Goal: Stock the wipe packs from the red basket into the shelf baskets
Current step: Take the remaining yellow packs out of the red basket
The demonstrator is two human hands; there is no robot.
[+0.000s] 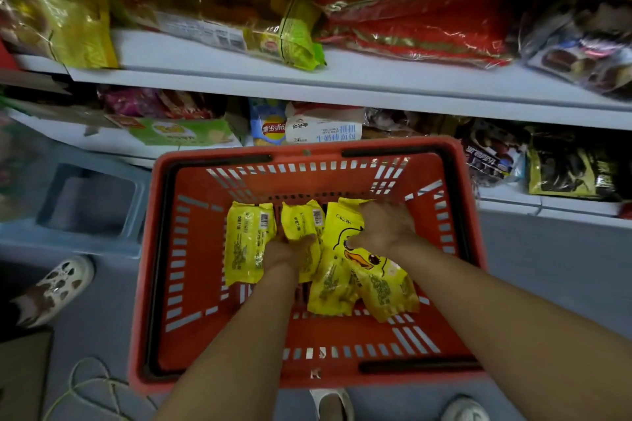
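Observation:
A red basket (150, 249) stands on the floor below me with several yellow wipe packs lying in it. Both my arms reach down into it. My left hand (284, 251) lies on a back-side-up pack (301, 220) in the middle, fingers curled over its lower part. My right hand (384, 224) grips the top of a duck-printed pack (342, 232) at the right. Another pack (248, 243) lies untouched at the left. Two more packs (383, 290) lie overlapping beneath the duck pack.
White shelves (342, 77) with bagged snacks and boxes rise just beyond the basket. A grey plastic bin (85, 202) sits at the left on the floor. Another person's shoe (58, 284) is at the far left. My own shoes (331, 405) stand by the basket's near rim.

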